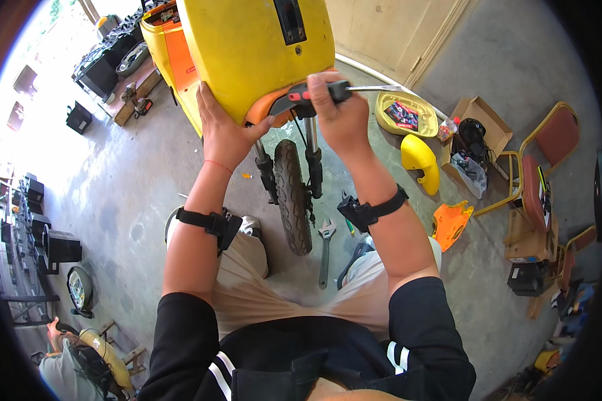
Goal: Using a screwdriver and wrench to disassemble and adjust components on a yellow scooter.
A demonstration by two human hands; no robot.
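Observation:
In front of me stands a yellow scooter-like vehicle, its rounded yellow body panel (257, 57) facing me. My left hand (226, 130) rests against the lower left of the panel, fingers stretched along its side. Its thumb reaches an orange trim piece (257, 110) under the panel. My right hand (341, 120) is closed around a screwdriver (374, 88) with a dark handle and a metal shaft pointing right. Beside that handle, a black part with red patches (289, 100) lies against the orange trim; where the two meet is hidden. Below are the front tire (291, 194) and fork.
An adjustable wrench (325, 250) lies on the floor between my feet. To the right are a yellow basin (408, 110), a yellow fender-shaped piece (420, 164), an orange panel (451, 224), an open carton (485, 120) and chairs (548, 144). A cordless drill (135, 100) stands far left.

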